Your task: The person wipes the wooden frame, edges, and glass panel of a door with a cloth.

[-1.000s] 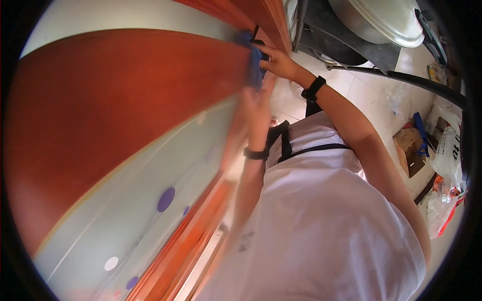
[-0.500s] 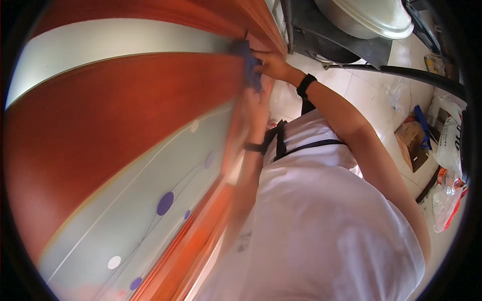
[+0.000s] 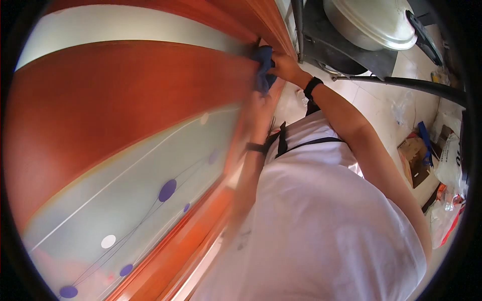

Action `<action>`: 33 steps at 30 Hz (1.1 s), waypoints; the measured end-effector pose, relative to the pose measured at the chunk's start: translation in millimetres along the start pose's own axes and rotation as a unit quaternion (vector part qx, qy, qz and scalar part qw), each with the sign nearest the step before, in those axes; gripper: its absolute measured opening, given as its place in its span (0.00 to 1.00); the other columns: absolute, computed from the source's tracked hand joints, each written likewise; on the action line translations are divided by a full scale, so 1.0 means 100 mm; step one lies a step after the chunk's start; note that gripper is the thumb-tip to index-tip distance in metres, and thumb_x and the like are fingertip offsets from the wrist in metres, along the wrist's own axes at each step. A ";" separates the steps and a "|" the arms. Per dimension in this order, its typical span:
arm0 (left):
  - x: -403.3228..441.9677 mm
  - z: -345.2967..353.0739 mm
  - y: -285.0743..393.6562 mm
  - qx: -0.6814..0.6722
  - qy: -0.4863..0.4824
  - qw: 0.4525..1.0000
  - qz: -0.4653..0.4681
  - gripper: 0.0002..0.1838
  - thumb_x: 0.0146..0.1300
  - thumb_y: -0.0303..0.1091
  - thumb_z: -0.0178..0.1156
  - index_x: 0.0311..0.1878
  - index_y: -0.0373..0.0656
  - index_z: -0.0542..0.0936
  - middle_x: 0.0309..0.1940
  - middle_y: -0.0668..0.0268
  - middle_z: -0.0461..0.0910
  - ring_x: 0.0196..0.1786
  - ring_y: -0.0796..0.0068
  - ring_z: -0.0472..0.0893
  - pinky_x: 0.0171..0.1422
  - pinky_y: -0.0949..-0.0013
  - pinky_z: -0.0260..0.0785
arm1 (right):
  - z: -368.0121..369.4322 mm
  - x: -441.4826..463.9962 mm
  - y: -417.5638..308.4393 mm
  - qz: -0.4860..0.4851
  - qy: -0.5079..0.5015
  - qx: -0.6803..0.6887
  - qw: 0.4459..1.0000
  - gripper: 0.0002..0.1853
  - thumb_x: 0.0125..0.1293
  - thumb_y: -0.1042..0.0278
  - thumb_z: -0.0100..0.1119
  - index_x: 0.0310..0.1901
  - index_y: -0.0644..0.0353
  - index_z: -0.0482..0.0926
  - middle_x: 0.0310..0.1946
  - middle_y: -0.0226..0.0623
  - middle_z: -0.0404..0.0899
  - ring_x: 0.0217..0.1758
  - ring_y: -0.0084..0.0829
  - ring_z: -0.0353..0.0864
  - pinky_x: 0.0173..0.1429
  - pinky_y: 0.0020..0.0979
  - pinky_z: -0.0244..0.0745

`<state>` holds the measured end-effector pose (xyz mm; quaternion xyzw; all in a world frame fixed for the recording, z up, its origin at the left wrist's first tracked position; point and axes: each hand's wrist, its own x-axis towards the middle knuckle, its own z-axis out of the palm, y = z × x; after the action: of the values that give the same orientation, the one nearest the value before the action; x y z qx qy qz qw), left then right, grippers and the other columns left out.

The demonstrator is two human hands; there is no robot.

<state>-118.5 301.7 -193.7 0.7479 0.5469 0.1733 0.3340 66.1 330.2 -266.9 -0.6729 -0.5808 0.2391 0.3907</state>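
Note:
A dark blue cloth is bunched against the edge of a reddish-brown wooden door with frosted glass panels. The fingers of my right hand are closed on the cloth's upper right side. Just below, my left hand grips the cloth's lower end; it is slightly blurred and its fingertips are partly hidden by the cloth. Purple and white dots decorate the lower glass panel. Both wrists wear black bands.
A lidded metal pot with a black handle sits on a dark stand at upper right. Beyond my right arm, a cardboard box and plastic bags lie on the tiled floor.
The view has shifted, so the pot and door edge appear a little lower and further right. Both hands stay on the cloth, which looks more crumpled now.

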 end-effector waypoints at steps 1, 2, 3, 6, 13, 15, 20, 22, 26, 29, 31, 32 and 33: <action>0.00 0.01 0.00 0.002 0.004 1.000 -0.007 0.17 0.60 0.40 0.55 0.42 0.32 0.73 0.36 0.46 0.76 0.42 0.51 0.76 0.46 0.56 0.67 | 0.01 0.01 0.01 0.001 0.002 0.005 1.000 0.17 0.46 0.69 0.68 0.37 0.63 0.75 0.32 0.45 0.78 0.36 0.44 0.78 0.40 0.39 0.72; -0.01 0.01 0.00 0.002 0.006 1.000 -0.013 0.17 0.60 0.40 0.54 0.42 0.32 0.73 0.36 0.46 0.76 0.42 0.50 0.76 0.46 0.56 0.67 | 0.01 0.01 0.03 0.003 0.005 0.010 1.000 0.17 0.45 0.69 0.68 0.38 0.63 0.75 0.33 0.46 0.78 0.36 0.45 0.78 0.40 0.39 0.72; -0.02 0.01 0.02 0.004 0.009 1.000 -0.019 0.17 0.60 0.40 0.54 0.42 0.32 0.72 0.35 0.46 0.76 0.42 0.50 0.76 0.46 0.56 0.67 | -0.01 0.02 0.00 -0.014 0.018 0.017 1.000 0.17 0.45 0.70 0.68 0.38 0.63 0.75 0.33 0.46 0.78 0.36 0.45 0.78 0.40 0.39 0.72; -0.07 0.00 0.09 0.009 0.016 0.999 -0.035 0.17 0.61 0.40 0.54 0.41 0.32 0.72 0.35 0.46 0.75 0.42 0.50 0.76 0.45 0.56 0.67 | -0.08 0.04 -0.16 -0.055 0.056 0.030 0.996 0.17 0.45 0.71 0.68 0.38 0.64 0.75 0.33 0.47 0.78 0.36 0.46 0.78 0.40 0.40 0.72; -0.20 -0.06 0.02 0.115 0.002 0.993 -0.002 0.16 0.61 0.37 0.51 0.44 0.31 0.71 0.38 0.43 0.75 0.43 0.46 0.76 0.46 0.52 0.66 | -0.20 -0.01 -0.33 -0.067 0.032 0.032 0.997 0.18 0.47 0.70 0.66 0.41 0.64 0.75 0.33 0.49 0.78 0.38 0.48 0.79 0.43 0.40 0.73; -0.22 0.07 -0.23 0.153 0.000 0.988 0.022 0.18 0.61 0.38 0.51 0.47 0.31 0.71 0.41 0.43 0.75 0.44 0.45 0.76 0.47 0.52 0.66 | 0.01 -0.04 -0.09 -0.093 0.050 0.031 0.994 0.19 0.49 0.69 0.64 0.44 0.63 0.75 0.33 0.50 0.79 0.39 0.48 0.79 0.44 0.40 0.74; -0.34 0.23 -0.74 0.044 0.084 0.988 0.119 0.24 0.61 0.35 0.52 0.57 0.31 0.67 0.44 0.42 0.75 0.47 0.44 0.76 0.51 0.53 0.67 | 0.13 -0.10 0.06 0.024 -0.068 -0.039 0.997 0.23 0.51 0.70 0.57 0.52 0.65 0.71 0.33 0.55 0.79 0.38 0.52 0.79 0.42 0.43 0.74; -0.37 0.18 -0.70 -0.010 0.090 0.990 0.105 0.25 0.60 0.34 0.53 0.59 0.32 0.67 0.43 0.43 0.76 0.46 0.45 0.76 0.51 0.53 0.67 | -0.05 -0.16 -0.21 0.012 -0.040 -0.003 0.999 0.22 0.52 0.70 0.57 0.51 0.65 0.71 0.32 0.55 0.79 0.37 0.52 0.79 0.41 0.44 0.74; -0.45 -0.05 -0.57 -0.034 0.056 0.998 -0.016 0.23 0.59 0.33 0.54 0.57 0.34 0.69 0.41 0.45 0.77 0.42 0.48 0.77 0.48 0.54 0.67 | 0.03 -0.13 -0.12 0.027 -0.040 -0.043 0.998 0.19 0.52 0.70 0.58 0.47 0.66 0.70 0.31 0.54 0.79 0.36 0.53 0.79 0.41 0.44 0.74; -0.47 -0.08 -0.48 -0.026 0.097 0.995 0.012 0.20 0.59 0.34 0.55 0.53 0.34 0.72 0.39 0.47 0.77 0.40 0.50 0.77 0.46 0.55 0.67 | 0.04 -0.18 -0.20 0.029 -0.002 -0.037 0.999 0.17 0.52 0.70 0.57 0.44 0.65 0.69 0.32 0.52 0.78 0.38 0.53 0.78 0.41 0.44 0.73; -0.43 0.00 -0.47 -0.032 0.123 0.991 0.051 0.19 0.59 0.35 0.55 0.51 0.34 0.73 0.38 0.48 0.77 0.40 0.51 0.77 0.45 0.56 0.67 | 0.07 -0.20 -0.23 0.006 0.064 -0.081 0.995 0.16 0.52 0.72 0.57 0.43 0.65 0.68 0.34 0.50 0.77 0.39 0.53 0.77 0.42 0.43 0.73; -0.43 0.06 -0.53 -0.037 0.129 0.989 0.063 0.19 0.59 0.36 0.55 0.50 0.34 0.73 0.38 0.48 0.77 0.40 0.51 0.77 0.45 0.56 0.67 | 0.07 -0.20 -0.22 -0.021 0.091 -0.049 0.994 0.15 0.52 0.74 0.56 0.43 0.65 0.68 0.34 0.49 0.75 0.40 0.52 0.76 0.42 0.42 0.72; -0.45 0.09 -0.56 -0.047 0.120 0.990 0.053 0.19 0.59 0.36 0.55 0.50 0.34 0.73 0.38 0.48 0.76 0.41 0.51 0.77 0.46 0.56 0.66 | 0.04 -0.19 -0.28 -0.047 0.115 -0.017 0.992 0.15 0.52 0.75 0.56 0.43 0.64 0.68 0.35 0.49 0.74 0.40 0.52 0.75 0.43 0.42 0.71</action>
<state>-167.7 266.4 -234.2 0.7331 0.5335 0.3052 0.2911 42.3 313.7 -249.9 -0.6742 -0.5672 0.1319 0.4542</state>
